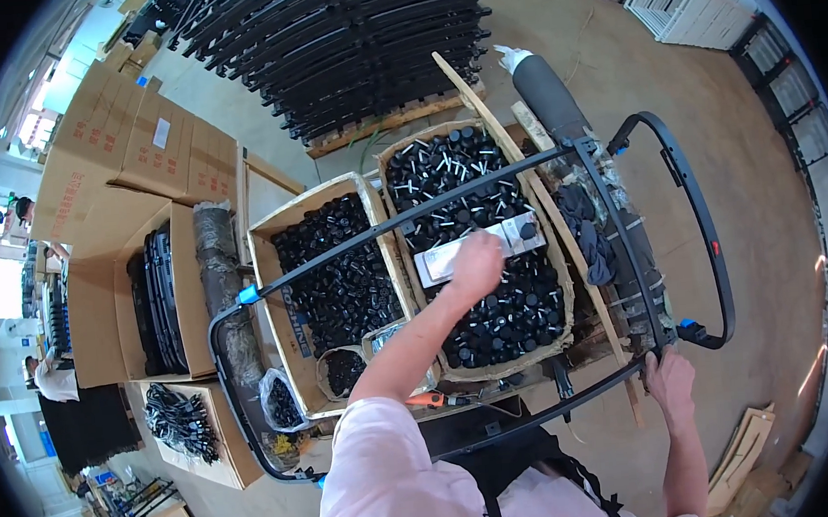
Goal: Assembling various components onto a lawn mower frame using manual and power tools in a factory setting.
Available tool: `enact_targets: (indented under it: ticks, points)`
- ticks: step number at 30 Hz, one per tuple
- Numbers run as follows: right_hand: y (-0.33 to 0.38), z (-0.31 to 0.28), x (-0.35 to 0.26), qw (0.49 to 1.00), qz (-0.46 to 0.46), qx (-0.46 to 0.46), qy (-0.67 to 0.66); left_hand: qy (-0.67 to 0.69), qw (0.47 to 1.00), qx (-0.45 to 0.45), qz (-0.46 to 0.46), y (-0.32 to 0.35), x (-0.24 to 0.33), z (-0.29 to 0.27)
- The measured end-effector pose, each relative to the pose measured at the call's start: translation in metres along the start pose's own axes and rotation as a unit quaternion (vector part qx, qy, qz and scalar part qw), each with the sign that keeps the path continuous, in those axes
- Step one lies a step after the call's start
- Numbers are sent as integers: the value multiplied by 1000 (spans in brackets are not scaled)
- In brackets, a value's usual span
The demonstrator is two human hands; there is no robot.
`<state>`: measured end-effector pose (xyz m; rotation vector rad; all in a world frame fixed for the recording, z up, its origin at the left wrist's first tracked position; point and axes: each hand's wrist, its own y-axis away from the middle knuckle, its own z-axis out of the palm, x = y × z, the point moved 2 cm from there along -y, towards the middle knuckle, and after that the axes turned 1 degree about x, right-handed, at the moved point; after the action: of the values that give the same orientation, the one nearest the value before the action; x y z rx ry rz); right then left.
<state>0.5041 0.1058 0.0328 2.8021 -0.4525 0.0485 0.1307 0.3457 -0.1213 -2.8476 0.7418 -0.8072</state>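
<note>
A large black tubular metal frame (pixel 429 205) with rounded corners and blue pieces at its joints lies across the boxes in front of me. My right hand (pixel 670 380) is wrapped round its near right corner. My left hand (pixel 480 263) reaches inside the frame, over a narrow white tray (pixel 443 259) resting on a box of black round-headed screw feet (pixel 461 174). The fingers of that hand are curled together, and whatever they hold is hidden. One round black piece (pixel 527 231) sits at the tray's right end.
Left of it stands a carton of small black parts (pixel 337 254). An orange-handled tool (pixel 434 400) lies at the near edge. A wooden strip (pixel 523 169) runs beside a grey wrapped roll (pixel 552 100). Stacked black frames (pixel 360 41) stand behind; tall cartons (pixel 136 134) are at left.
</note>
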Motion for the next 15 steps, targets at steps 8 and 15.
enact_targets:
  ticks: [8, 15]
  points:
    - [-2, -3, 5, 999, 27, -21, 10, -24, 984, -4, -178, -31, -63, -7]
    - [-23, -88, -80, 995, 18, -7, -94, -89, 953, -56, -285, -45, -63, 4]
